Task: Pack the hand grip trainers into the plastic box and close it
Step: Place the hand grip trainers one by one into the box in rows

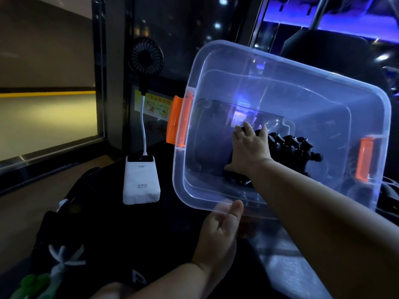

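Clear plastic box with orange latches is tilted up, left hand with its grip pinching the near rim, right hand inside, grip round the black hand grip trainers lying in there, so packing's looking mostly done, lid not on yet.

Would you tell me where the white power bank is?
The white power bank sits left of centre in the head view, beside the plastic box, under the small fan.

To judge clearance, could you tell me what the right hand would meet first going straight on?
The right hand would probably meet the box bottom just past the trainer it grips; depth is unclear.
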The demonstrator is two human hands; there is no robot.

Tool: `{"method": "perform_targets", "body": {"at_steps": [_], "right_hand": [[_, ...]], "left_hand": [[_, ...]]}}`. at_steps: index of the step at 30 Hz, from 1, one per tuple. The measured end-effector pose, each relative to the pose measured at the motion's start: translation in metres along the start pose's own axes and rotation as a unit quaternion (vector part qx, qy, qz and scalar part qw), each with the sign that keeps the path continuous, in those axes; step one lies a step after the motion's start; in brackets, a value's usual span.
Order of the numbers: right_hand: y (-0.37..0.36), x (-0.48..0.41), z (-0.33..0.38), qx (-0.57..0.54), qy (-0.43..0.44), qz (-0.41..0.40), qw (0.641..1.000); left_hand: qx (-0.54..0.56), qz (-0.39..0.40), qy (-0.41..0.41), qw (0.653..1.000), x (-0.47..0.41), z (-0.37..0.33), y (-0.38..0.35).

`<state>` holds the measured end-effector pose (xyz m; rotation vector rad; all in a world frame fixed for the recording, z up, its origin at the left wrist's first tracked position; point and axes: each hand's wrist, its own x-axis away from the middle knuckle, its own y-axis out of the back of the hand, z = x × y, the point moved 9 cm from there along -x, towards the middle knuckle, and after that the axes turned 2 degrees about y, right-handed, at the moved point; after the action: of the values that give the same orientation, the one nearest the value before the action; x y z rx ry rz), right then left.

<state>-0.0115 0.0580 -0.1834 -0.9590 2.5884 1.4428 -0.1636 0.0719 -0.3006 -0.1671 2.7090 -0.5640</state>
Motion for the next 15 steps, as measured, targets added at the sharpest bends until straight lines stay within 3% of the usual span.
{"method": "perform_targets", "body": {"at_steps": [7, 15], "right_hand": [[0.0, 0.0, -0.005, 0.013, 0.009, -0.007, 1.0], [0.005, 0.032, -0.053, -0.13, -0.074, -0.074, 0.986]], "left_hand": [[-0.008, 0.001, -0.002, 1.0, -0.001, -0.001, -0.001], [-0.042, -0.02, 0.002, 0.999, 0.0, -0.004, 0.001]]}}
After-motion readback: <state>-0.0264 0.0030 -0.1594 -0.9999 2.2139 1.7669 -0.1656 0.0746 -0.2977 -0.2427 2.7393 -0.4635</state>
